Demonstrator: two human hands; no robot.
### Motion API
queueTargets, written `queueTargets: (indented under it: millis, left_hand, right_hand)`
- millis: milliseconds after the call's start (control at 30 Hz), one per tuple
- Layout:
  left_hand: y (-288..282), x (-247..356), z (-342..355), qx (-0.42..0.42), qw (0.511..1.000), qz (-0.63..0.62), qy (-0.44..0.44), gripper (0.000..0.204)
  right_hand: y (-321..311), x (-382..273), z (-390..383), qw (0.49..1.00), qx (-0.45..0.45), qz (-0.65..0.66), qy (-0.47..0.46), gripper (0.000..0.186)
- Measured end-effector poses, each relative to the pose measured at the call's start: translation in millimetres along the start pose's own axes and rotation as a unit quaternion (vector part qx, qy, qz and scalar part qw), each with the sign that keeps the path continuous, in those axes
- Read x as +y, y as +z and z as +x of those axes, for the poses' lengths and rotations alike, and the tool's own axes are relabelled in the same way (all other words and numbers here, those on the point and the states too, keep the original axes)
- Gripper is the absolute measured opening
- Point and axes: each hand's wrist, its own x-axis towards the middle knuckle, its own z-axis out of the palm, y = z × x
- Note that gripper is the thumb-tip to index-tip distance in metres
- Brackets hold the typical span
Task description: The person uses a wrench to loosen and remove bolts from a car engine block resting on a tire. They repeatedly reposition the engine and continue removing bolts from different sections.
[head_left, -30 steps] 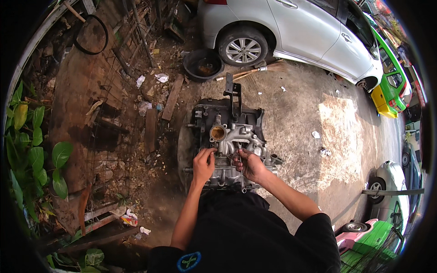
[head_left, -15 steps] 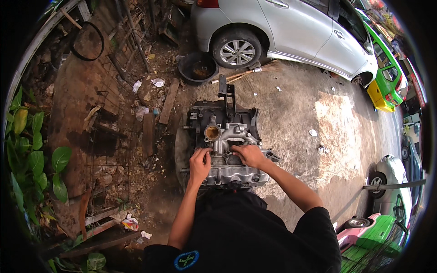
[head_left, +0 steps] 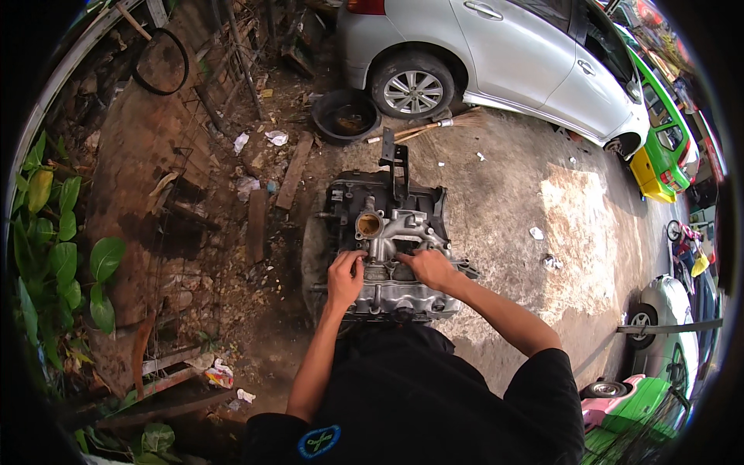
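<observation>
An engine block [head_left: 422, 294] with a silvery ribbed side sits in front of me. On top of it lies a metal intake manifold [head_left: 409, 225] with a round open throat [head_left: 370, 225] at its left. At the near left edge of the manifold, my left hand [head_left: 346, 280] is closed, thumb and fingers bent at the metal. My right hand [head_left: 431, 269] reaches in from the right, its fingers curled onto the manifold's near edge. The fingertips of both hands are partly hidden, so any small part between them does not show. A black upright bracket [head_left: 395, 167] rises from the far side.
A black basin [head_left: 346, 116] and a broom [head_left: 434, 126] lie beyond the engine, near a silver car [head_left: 511, 58]. Wooden planks [head_left: 295, 170], litter and a large rusty sheet [head_left: 128, 225] cover the left. Leafy plants [head_left: 107, 260] stand at the far left. More parked vehicles line the right.
The whole view has shifted slightly, so the scene sits a little farther right. Both hands stay at the manifold's near edge, with only slight finger movement.
</observation>
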Motion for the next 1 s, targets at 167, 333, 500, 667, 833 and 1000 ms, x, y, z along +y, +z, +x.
queueTargets:
  millis: [167,333,500,667,833,1000]
  left_hand:
    - [2,-3,1,0.01,1.0,0.012,0.025,0.015]
    - [4,-5,2,0.024,1.0,-0.008,0.018,0.016]
    - [1,-3,1,0.001,1.0,-0.018,-0.023,0.014]
    - [0,0,1,-0.001,1.0,-0.008,-0.022,0.015]
    - [-1,0,2,0.003,1.0,-0.006,-0.012,0.015]
    - [-1,2,2,0.005,1.0,-0.01,-0.022,0.014]
  right_hand:
    - [3,-16,27,0.976,-0.098,0.179,0.079,0.021]
    - [7,-34,23,0.505,-0.047,0.796,0.329,0.017]
    - [-4,-22,-2,0.519,0.024,0.826,0.219,0.02]
    - [-5,13,-5,0.92,0.029,0.338,0.197,0.035]
    - [11,23,3,0.982,0.086,0.162,0.053,0.029]
    - [15,16,10,0.997,0.06,0.05,0.02,0.022]
